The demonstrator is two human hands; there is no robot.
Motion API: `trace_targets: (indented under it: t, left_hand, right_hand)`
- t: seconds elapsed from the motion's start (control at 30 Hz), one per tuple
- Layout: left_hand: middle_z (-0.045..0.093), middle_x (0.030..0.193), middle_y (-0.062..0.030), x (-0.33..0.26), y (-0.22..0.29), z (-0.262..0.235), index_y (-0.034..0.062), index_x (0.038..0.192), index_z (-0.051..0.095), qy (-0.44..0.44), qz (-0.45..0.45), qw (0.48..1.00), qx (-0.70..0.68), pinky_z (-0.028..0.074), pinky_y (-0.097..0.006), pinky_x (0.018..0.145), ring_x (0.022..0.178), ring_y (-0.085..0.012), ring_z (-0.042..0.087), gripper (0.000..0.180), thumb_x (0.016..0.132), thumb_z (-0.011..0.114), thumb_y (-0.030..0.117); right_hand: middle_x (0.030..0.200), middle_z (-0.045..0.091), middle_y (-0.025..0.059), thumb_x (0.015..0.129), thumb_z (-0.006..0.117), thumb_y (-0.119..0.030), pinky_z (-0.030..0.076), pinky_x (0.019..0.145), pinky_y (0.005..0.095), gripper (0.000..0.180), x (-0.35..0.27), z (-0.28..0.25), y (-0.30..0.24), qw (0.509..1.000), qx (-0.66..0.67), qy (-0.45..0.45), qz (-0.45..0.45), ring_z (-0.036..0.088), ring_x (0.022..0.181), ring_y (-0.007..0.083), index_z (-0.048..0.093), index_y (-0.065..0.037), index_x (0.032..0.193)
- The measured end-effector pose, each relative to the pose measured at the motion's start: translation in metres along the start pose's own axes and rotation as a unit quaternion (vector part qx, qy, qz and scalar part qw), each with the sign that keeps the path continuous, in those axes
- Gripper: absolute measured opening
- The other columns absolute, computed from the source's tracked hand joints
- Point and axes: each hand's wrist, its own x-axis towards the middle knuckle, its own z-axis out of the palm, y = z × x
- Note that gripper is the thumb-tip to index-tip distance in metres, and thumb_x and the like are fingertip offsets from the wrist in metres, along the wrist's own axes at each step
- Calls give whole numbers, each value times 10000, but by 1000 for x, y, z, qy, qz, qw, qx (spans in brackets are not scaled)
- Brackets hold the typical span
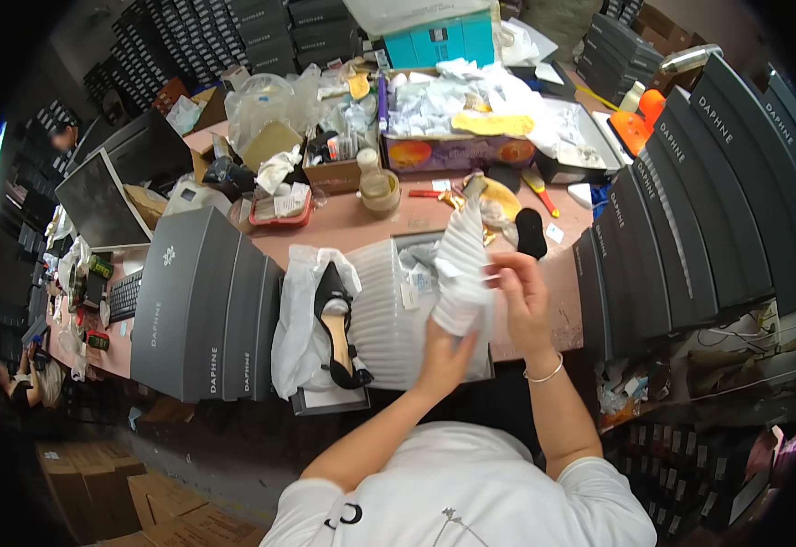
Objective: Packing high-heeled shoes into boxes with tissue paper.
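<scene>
My left hand [444, 357] is closed round the lower end of a bundle wrapped in ribbed white foam sheet [464, 260]. What lies inside the wrap is hidden. Beside the bundle's right edge, my right hand [523, 296] has its fingers bent in a pinch; whatever is between the fingertips is too small to make out. Below the bundle is a grey shoe box [480, 369] with packing in it. Left of that, more ribbed foam [371, 319] lies spread. A black heeled shoe [332, 319] rests on white tissue paper [296, 342] further left.
Grey shoe boxes stand in a row at left [193, 310] and in a taller row at right [662, 219]. Behind the work spot are a glass jar [380, 193], a black insole-like pad [531, 232], a red-yellow tool [540, 191] and a purple carton [457, 153] heaped with paper.
</scene>
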Motion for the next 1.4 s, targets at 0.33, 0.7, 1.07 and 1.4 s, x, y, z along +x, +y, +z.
trace_targets:
  t: [0.33, 0.7, 1.07, 1.4]
  left_hand:
    - [571, 1197, -167, -38, 9, 10, 75, 1260, 517, -384, 90, 903, 171, 357, -444, 1040, 1147, -341, 521, 417, 873, 616, 196]
    - [516, 1277, -104, -5, 23, -78, 20, 1329, 433, 90, -210, 933, -279, 407, -330, 997, 1176, -189, 504, 552, 956, 516, 419]
    - [615, 1157, -113, 23, 30, -109, 20, 1246, 515, 119, -279, 812, -499, 525, -391, 873, 1025, -240, 622, 369, 942, 551, 227]
    - [452, 1339, -60, 20, 31, -97, 59, 1413, 302, 150, -204, 869, -426, 374, -365, 1027, 1202, -209, 480, 571, 944, 574, 240]
  right_hand:
    - [1073, 574, 297, 848, 551, -95, 507, 817, 448, 570, 18, 51, 109, 859, -459, -167, -151, 602, 986, 405, 326, 75, 1343]
    - [828, 654, 214, 865, 562, -119, 511, 658, 418, 413, 58, 26, 33, 924, -365, -91, -64, 654, 745, 348, 468, 5, 1248]
    - [840, 661, 146, 903, 598, -153, 514, 654, 327, 197, 15, 3, -49, 983, -83, -134, 95, 649, 756, 299, 636, 15, 998]
    - [1116, 585, 54, 900, 602, -199, 487, 560, 256, 479, -55, 55, 68, 928, 207, -119, 286, 602, 834, 110, 451, -111, 1347]
